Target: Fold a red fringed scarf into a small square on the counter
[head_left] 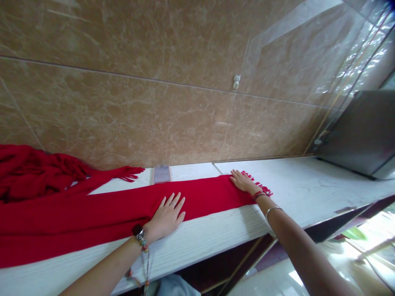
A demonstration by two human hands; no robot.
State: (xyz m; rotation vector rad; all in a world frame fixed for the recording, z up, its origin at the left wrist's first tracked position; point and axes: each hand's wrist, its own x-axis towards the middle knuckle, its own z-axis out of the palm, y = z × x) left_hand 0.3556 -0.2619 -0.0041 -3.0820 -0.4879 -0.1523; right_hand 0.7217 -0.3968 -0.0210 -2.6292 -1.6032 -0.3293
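Note:
A long red scarf [203, 197] lies stretched lengthwise along a white wood-grain surface, its fringe at the right end. My left hand [166, 216] rests flat on the scarf's middle stretch, fingers spread, with wrinkles running leftward from it. At the fringed end, my right hand [245, 183] lies flat with fingers extended, partly covering the fringe. Neither hand grips the cloth. More red fringed cloth [37, 172] is heaped at the far left against the wall; where it meets the flat scarf, I cannot tell whether they are one piece.
Behind the white surface [296, 176] rises a brown marbled tile wall [123, 115] with a small white figure [236, 81] on it. A flat rectangular item [161, 174] lies behind the scarf. A large grey box-like object [361, 131] stands at the right end.

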